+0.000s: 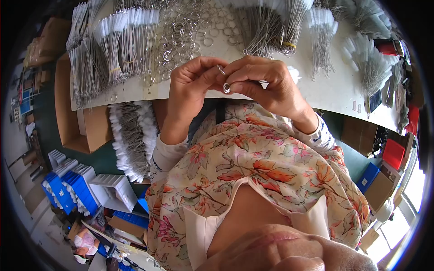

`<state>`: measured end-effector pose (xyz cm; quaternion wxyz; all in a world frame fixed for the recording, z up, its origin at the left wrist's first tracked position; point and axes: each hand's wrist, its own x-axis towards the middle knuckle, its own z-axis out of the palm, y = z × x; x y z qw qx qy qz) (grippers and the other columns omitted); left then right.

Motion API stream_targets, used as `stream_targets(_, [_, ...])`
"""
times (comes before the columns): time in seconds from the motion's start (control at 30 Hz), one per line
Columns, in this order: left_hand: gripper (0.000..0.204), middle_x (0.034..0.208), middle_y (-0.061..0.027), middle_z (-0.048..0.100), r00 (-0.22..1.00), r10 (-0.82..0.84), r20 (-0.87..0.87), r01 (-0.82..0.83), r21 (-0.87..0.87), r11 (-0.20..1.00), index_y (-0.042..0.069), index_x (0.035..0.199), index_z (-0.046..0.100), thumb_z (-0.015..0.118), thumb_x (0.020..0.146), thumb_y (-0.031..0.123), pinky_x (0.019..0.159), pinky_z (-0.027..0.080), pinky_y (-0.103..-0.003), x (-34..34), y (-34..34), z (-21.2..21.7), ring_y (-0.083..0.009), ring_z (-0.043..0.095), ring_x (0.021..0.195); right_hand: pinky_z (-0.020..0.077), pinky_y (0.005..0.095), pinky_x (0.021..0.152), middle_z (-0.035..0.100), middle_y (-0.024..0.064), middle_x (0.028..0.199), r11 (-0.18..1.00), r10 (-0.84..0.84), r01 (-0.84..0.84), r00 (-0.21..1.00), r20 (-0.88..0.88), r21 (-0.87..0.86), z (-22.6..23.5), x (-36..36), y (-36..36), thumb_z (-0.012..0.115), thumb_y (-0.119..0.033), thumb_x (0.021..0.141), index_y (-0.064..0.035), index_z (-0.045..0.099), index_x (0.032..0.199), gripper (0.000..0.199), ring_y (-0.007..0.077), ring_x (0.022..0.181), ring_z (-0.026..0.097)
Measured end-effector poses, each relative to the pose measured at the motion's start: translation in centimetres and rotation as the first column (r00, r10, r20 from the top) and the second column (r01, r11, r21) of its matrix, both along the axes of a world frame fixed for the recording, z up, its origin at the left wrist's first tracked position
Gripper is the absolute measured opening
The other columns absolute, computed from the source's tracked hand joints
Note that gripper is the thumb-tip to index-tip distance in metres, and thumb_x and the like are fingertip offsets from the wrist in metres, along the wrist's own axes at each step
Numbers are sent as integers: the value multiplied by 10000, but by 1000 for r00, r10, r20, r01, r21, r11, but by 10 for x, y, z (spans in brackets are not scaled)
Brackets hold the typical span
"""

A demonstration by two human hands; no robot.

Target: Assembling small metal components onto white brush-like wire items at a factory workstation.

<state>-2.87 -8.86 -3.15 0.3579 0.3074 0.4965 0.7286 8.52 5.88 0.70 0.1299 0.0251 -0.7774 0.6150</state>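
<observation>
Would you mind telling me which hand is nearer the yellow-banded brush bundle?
Right. The right hand sits just below the yellow-banded brush bundle; the left hand lies farther off to its left.

Both hands pinching a metal ring [226, 88] (small, silver), wire brushes [108, 49] behind

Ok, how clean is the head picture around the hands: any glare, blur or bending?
Head view: left hand and right hand sharp and evenly lit; small glints on the metal ring; table edge bows with fisheye; window lower right blown out.
</observation>
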Motion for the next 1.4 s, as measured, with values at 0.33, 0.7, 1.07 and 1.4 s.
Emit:
stream_targets(0.33, [190,1015,-139,607,952,215,-217,-187,141,972,-55,1012,608,561,828,-60,734,523,-237,8,-5,16,-140,608,870,520,288,652,636,97,890,985,-103,123,982,-155,121,0,-2,-15,660,1,740,-3,648,846,108,219,784,641])
stream_targets(0.7, [305,992,-113,626,901,249,-354,-246,55,968,-18,1052,617,595,760,-104,725,525,-235,4,-12,21,-145,628,848,478,268,553,634,58,872,989,-55,81,978,-199,125,-5,-11,-13,649,-56,781,-37,655,873,94,156,675,610])
stream_targets(1.07, [361,978,-112,638,568,413,-712,-391,209,896,0,1030,632,640,686,-109,670,532,-235,-6,-5,17,-153,653,761,377,187,477,579,-20,677,870,-12,129,971,240,-476,-1,-28,-8,636,-183,848,-24,655,898,167,29,549,466])
stream_targets(1.4, [281,983,-98,642,775,44,-630,-160,-129,979,-16,1045,620,606,768,-63,695,513,-222,-42,-15,26,-130,628,824,421,232,456,623,19,695,984,-104,131,974,200,-124,-35,-35,-11,678,-148,785,-40,669,844,124,85,500,524])
